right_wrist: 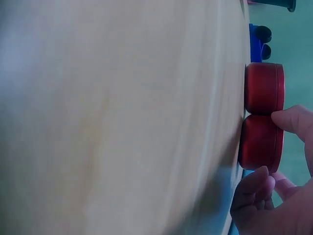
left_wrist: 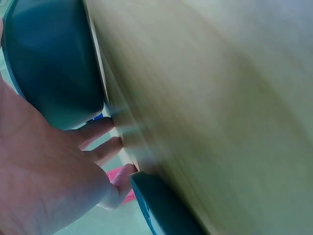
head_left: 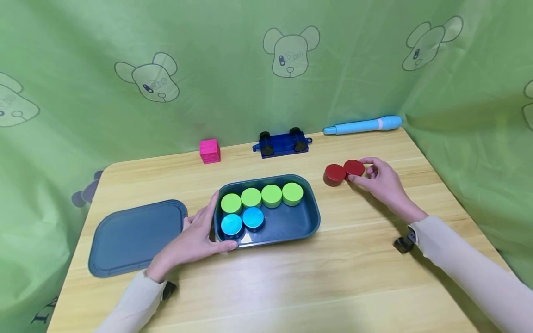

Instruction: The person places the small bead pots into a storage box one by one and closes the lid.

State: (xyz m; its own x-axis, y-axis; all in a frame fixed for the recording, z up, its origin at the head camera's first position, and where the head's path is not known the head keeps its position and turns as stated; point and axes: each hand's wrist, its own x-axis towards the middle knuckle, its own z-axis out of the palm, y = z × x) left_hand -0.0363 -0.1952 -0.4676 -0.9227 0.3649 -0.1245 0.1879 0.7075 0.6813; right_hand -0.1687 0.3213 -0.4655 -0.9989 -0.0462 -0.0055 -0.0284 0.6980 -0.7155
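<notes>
In the head view, a dark blue-grey tray (head_left: 289, 225) holds a back row of several round lime-green tins (head_left: 271, 196). Two round blue tins (head_left: 253, 218) stand in front of that row, at the left. My left hand (head_left: 195, 237) holds the tray's left end, thumb at the near rim and a finger along the left side. Right of the tray, two red round tins (head_left: 334, 175) stand side by side, touching. My right hand (head_left: 385, 182) pinches the right-hand red tin (right_wrist: 260, 142) between thumb and fingers; in the right wrist view it stands on the table.
A flat blue-grey lid (head_left: 135, 238) lies left of the tray. Along the table's back edge are a pink cube (head_left: 210, 151), a blue toy car base (head_left: 284, 144) with black wheels, and a light-blue toy microphone (head_left: 362, 126). Green curtain (head_left: 233, 78) hangs behind.
</notes>
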